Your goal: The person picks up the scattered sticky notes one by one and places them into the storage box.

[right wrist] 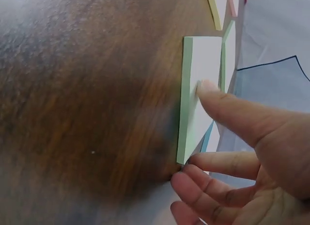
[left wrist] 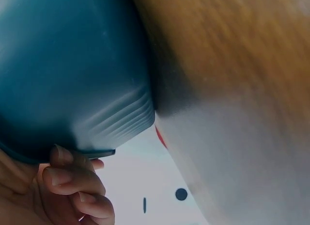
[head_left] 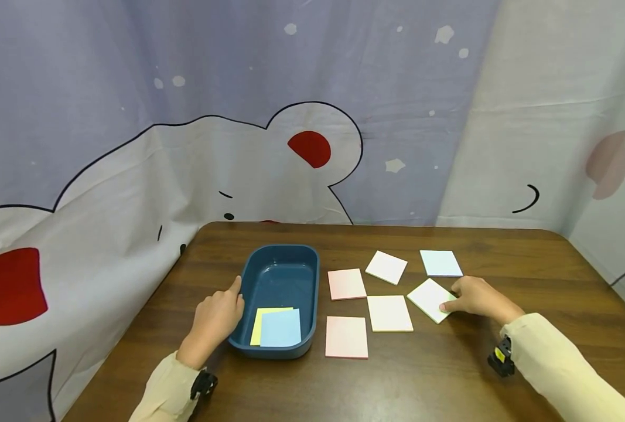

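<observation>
Your cream sleeves (head_left: pixel 565 363) are closest. Your left hand (head_left: pixel 213 319) grips the rim of the blue tub (head_left: pixel 283 284). Your right hand (head_left: pixel 475 299) has its thumb on the green-edged pad (head_left: pixel 427 297), can't tell if it's actually pinched tbh. Pale blue pad (head_left: pixel 441 264) lies just beyond that grip, curtain (head_left: pixel 407 105) farther back.

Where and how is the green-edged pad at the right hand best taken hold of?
Probably by the right corner of the green-edged pad, coming from the right: thumb on top, fingertips catching the edge. It looks flat, but its side is thick enough to catch. The cream pad sits close at its left corner and the blue pad lies beyond it.
</observation>
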